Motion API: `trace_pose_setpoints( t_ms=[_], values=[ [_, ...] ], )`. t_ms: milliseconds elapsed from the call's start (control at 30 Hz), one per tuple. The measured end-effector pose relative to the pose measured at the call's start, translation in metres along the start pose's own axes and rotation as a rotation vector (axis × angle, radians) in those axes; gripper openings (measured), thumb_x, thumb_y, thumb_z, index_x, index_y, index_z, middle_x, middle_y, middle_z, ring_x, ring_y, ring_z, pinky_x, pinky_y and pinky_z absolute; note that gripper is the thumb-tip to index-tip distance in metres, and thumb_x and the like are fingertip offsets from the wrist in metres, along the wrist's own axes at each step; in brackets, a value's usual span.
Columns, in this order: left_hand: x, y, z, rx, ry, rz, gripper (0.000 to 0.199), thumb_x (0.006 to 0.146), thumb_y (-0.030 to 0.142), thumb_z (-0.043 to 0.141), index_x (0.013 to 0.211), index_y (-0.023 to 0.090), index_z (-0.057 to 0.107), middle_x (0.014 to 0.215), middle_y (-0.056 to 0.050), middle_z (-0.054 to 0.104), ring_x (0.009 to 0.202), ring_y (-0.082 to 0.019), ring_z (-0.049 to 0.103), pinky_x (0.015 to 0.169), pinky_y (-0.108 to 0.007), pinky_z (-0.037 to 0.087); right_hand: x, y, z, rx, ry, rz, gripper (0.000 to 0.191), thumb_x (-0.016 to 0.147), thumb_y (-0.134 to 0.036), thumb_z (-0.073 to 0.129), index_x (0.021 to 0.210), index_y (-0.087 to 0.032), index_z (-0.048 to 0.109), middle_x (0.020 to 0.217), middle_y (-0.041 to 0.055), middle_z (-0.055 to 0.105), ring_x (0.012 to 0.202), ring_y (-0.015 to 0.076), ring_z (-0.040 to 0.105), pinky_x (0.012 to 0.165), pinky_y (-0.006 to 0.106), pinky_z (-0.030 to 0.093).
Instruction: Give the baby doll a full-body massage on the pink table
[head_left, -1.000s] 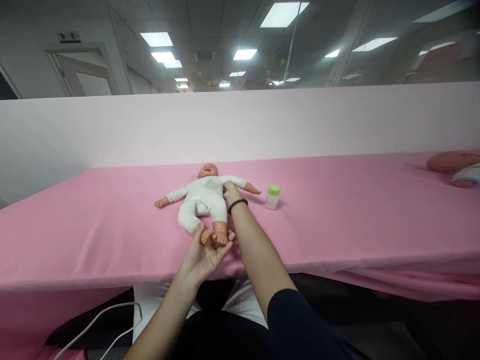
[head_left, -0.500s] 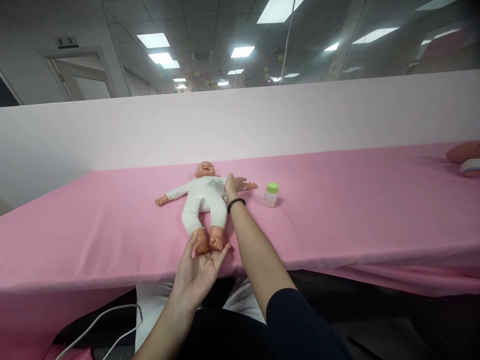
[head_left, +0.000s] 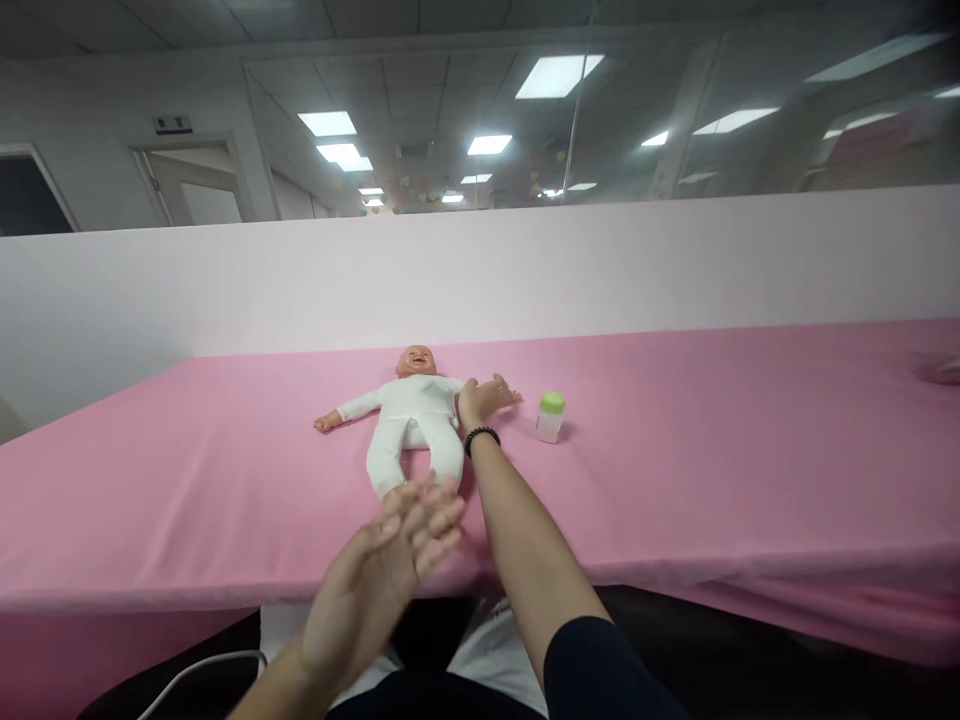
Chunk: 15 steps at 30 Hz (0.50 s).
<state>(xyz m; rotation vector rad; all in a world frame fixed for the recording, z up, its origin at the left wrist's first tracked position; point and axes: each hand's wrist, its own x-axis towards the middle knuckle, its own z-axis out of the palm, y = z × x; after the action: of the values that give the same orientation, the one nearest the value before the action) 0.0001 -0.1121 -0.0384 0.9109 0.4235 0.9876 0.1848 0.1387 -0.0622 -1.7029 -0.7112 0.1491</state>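
One camera, worn on head. Pink table (head_left: 712,470) looked at from behind and above near edge, facing forward and partly down. Far left corner caught; right end cut off by picture side. White wall (head_left: 637,270) seen past far edge, ceiling lights (head_left: 555,78) above it. Left hand (head_left: 382,565) seen close up, doll (head_left: 416,405) farther off.

The doll (head_left: 416,402) is matt cloth and plastic.

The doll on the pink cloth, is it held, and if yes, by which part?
The left hand, open and blurred before the doll, holds nothing. Whether the right hand grips the doll's arm cannot be told.
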Motion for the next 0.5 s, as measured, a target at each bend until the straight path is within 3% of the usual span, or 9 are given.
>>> trace_pose_setpoints(
  t_ms=[100, 200, 267, 367, 500],
  values=[
    [0.056, 0.044, -0.021, 0.088, 0.27, 0.207, 0.046, 0.084, 0.037, 0.06, 0.126, 0.02, 0.06, 0.144, -0.013, 0.054, 0.139, -0.03, 0.047, 0.118, -0.045, 0.038, 0.014, 0.004, 0.008, 0.038, 0.018, -0.047, 0.038, 0.089, -0.019, 0.052, 0.125, -0.009, 0.05, 0.135, 0.0232, 0.048, 0.132, 0.0335, 0.037, 0.112, 0.059, 0.02],
    [0.126, 0.092, -0.053, 0.044, 0.616, 0.301, 0.036, 0.088, 0.029, 0.046, 0.121, 0.018, 0.055, 0.139, -0.015, 0.054, 0.138, -0.028, 0.047, 0.118, -0.046, 0.035, 0.032, 0.008, 0.021, 0.065, -0.005, -0.102, 0.037, 0.084, -0.016, 0.05, 0.12, -0.011, 0.05, 0.134, 0.0242, 0.046, 0.13, 0.0327, 0.037, 0.11, 0.055, 0.022],
    [0.172, 0.112, -0.076, 0.035, 0.73, 0.383, 0.035, 0.088, 0.03, 0.048, 0.121, 0.019, 0.051, 0.141, -0.014, 0.05, 0.142, -0.023, 0.041, 0.118, -0.038, 0.033, 0.045, 0.008, 0.032, 0.074, -0.029, -0.141, 0.035, 0.082, -0.016, 0.05, 0.117, -0.013, 0.05, 0.133, 0.0219, 0.047, 0.13, 0.0309, 0.037, 0.11, 0.049, 0.026],
    [0.231, 0.119, -0.105, 0.139, 0.814, 0.451, 0.033, 0.086, 0.033, 0.052, 0.117, 0.021, 0.05, 0.144, -0.011, 0.043, 0.145, -0.018, 0.035, 0.118, -0.03, 0.03, 0.06, 0.002, 0.049, 0.12, -0.095, -0.197, 0.03, 0.081, -0.018, 0.05, 0.111, -0.016, 0.051, 0.127, 0.0183, 0.05, 0.127, 0.0294, 0.04, 0.108, 0.043, 0.03],
    [0.292, 0.101, -0.136, 0.287, 0.774, 0.321, 0.041, 0.082, 0.045, 0.056, 0.118, 0.027, 0.049, 0.148, -0.007, 0.039, 0.145, -0.023, 0.032, 0.118, -0.038, 0.028, 0.073, -0.008, 0.073, 0.374, -0.266, -0.086, 0.026, 0.081, -0.029, 0.051, 0.105, -0.02, 0.049, 0.124, 0.0146, 0.051, 0.116, 0.0285, 0.047, 0.106, 0.043, 0.034]
  ],
)
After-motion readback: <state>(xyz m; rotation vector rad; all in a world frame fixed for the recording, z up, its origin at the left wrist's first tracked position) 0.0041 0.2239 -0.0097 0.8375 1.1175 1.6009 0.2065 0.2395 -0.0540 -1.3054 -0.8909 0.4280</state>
